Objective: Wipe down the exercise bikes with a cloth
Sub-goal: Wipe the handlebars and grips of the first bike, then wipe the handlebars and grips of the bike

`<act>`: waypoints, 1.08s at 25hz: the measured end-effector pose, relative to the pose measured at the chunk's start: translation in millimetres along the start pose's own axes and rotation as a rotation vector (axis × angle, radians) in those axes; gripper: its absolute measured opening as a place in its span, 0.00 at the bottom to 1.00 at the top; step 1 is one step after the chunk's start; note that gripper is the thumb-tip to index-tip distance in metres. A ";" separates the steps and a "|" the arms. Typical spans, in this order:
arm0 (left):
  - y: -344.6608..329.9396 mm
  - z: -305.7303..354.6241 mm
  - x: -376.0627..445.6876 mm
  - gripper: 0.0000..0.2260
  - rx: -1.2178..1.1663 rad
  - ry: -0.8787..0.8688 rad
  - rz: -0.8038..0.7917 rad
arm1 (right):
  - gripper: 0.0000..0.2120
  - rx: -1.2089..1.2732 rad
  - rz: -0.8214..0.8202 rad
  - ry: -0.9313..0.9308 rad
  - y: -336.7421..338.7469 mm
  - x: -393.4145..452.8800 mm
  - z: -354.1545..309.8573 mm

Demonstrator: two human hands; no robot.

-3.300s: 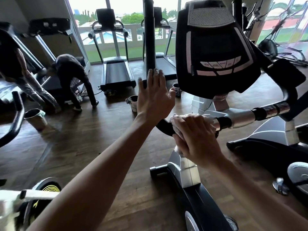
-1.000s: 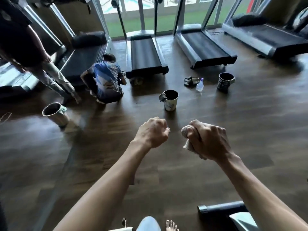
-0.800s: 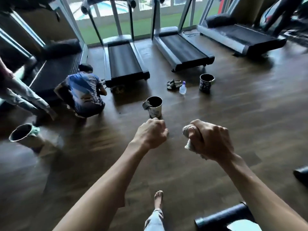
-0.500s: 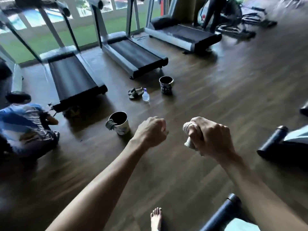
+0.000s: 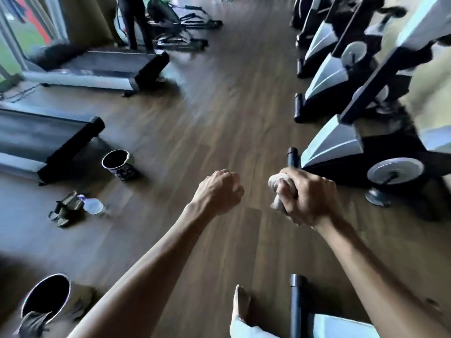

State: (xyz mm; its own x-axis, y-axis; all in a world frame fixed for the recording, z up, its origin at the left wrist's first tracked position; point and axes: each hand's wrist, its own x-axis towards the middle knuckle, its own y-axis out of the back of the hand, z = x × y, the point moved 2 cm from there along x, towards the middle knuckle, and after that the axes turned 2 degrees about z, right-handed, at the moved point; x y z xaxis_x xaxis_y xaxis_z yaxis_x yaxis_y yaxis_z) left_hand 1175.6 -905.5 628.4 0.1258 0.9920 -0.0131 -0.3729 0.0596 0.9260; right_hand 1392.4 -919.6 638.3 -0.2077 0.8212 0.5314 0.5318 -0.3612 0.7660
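Observation:
My right hand [image 5: 308, 197] grips a bunched pale cloth [image 5: 277, 182], whose ends poke out above and below the fist. My left hand [image 5: 218, 191] is curled into a fist beside it and holds nothing. Both hands hang in the air over the wooden floor. A row of black and white exercise bikes [image 5: 346, 142] stands along the right side, the nearest one just beyond my right hand. The base bar of another bike [image 5: 296, 306] shows at the bottom, next to my bare foot [image 5: 240, 301].
Two treadmills [image 5: 48, 140] lie at the left. Dark buckets stand on the floor at mid-left [image 5: 119, 164] and bottom left [image 5: 46, 298]. Sandals [image 5: 64, 211] and a spray bottle [image 5: 94, 206] lie between them. A person's legs [image 5: 136, 23] stand at the far end.
My view has swung right: the treadmills and buckets slid to the left and the row of bikes came into sight. Both hands keep their pose, the right still gripping the cloth.

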 end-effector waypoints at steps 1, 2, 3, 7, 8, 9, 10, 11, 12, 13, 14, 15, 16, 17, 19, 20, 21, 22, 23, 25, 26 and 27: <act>0.5 5.6 24.3 0.07 -0.017 -0.019 -0.020 | 0.17 -0.001 0.013 -0.036 -1.0 13.8 12.6; 0.9 12.4 53.5 0.08 -0.025 -0.051 -0.034 | 0.17 -0.007 0.019 -0.073 -3.0 29.9 28.5; -0.3 18.2 84.9 0.09 -0.034 -0.081 -0.036 | 0.17 -0.019 0.029 -0.102 -3.9 47.7 45.1; -14.3 51.1 201.8 0.10 -0.051 -0.209 -0.098 | 0.16 -0.083 0.134 -0.207 0.6 106.5 106.6; -20.8 63.1 229.7 0.10 -0.039 -0.258 -0.124 | 0.15 -0.110 0.161 -0.227 2.9 117.6 121.9; -26.4 75.1 255.5 0.10 -0.034 -0.298 -0.145 | 0.15 -0.130 0.185 -0.250 4.7 126.8 136.3; -31.5 88.3 281.1 0.09 -0.040 -0.340 -0.165 | 0.14 -0.156 0.210 -0.281 5.8 134.9 151.7; -38.1 104.6 310.0 0.09 -0.050 -0.396 -0.189 | 0.14 -0.193 0.237 -0.330 6.7 143.8 170.0; -45.4 122.2 336.8 0.08 -0.057 -0.459 -0.215 | 0.14 -0.232 0.264 -0.382 7.8 152.0 188.5; -51.9 141.7 362.6 0.09 -0.058 -0.528 -0.240 | 0.13 -0.263 0.300 -0.434 10.5 160.1 206.7; -55.8 163.5 386.7 0.09 -0.052 -0.603 -0.269 | 0.12 -0.268 0.346 -0.494 15.5 166.5 223.4; -59.1 185.5 406.1 0.10 -0.048 -0.671 -0.301 | 0.13 -0.267 0.400 -0.549 22.6 170.9 236.2; -63.0 207.3 422.0 0.10 -0.045 -0.731 -0.327 | 0.14 -0.280 0.452 -0.592 31.8 174.6 245.2; -68.1 227.9 435.0 0.11 -0.038 -0.786 -0.352 | 0.16 -0.320 0.495 -0.626 40.5 177.0 251.8; -80.2 270.8 456.9 0.11 -0.038 -0.891 -0.413 | 0.17 -0.381 0.589 -0.721 56.9 176.1 266.7; -87.4 293.2 465.0 0.11 -0.051 -0.930 -0.457 | 0.17 -0.393 0.637 -0.783 65.6 174.9 274.2; -95.9 314.8 471.7 0.11 -0.069 -0.961 -0.502 | 0.17 -0.421 0.676 -0.831 74.1 172.6 283.9; -104.8 336.6 477.3 0.10 -0.074 -0.998 -0.539 | 0.17 -0.465 0.705 -0.870 81.8 168.4 296.7; -114.9 359.7 481.9 0.10 -0.077 -1.038 -0.573 | 0.16 -0.502 0.732 -0.908 90.5 163.4 311.4; -134.6 407.0 489.4 0.08 -0.118 -1.078 -0.660 | 0.15 -0.556 0.780 -0.957 110.4 156.6 341.8; -143.1 426.7 489.8 0.07 -0.154 -1.088 -0.707 | 0.14 -0.595 0.786 -0.972 118.8 152.5 356.4; -153.4 450.2 489.6 0.07 -0.203 -1.103 -0.755 | 0.13 -0.636 0.786 -0.985 129.5 147.6 373.4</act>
State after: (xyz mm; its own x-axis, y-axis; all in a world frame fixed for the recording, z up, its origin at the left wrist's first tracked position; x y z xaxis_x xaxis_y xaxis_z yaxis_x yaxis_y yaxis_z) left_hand 1708.3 -479.2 649.8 0.9896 0.1097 -0.0935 -0.0015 0.6565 0.7543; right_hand 1737.1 -680.2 680.9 0.7568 0.1875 0.6261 -0.2719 -0.7808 0.5625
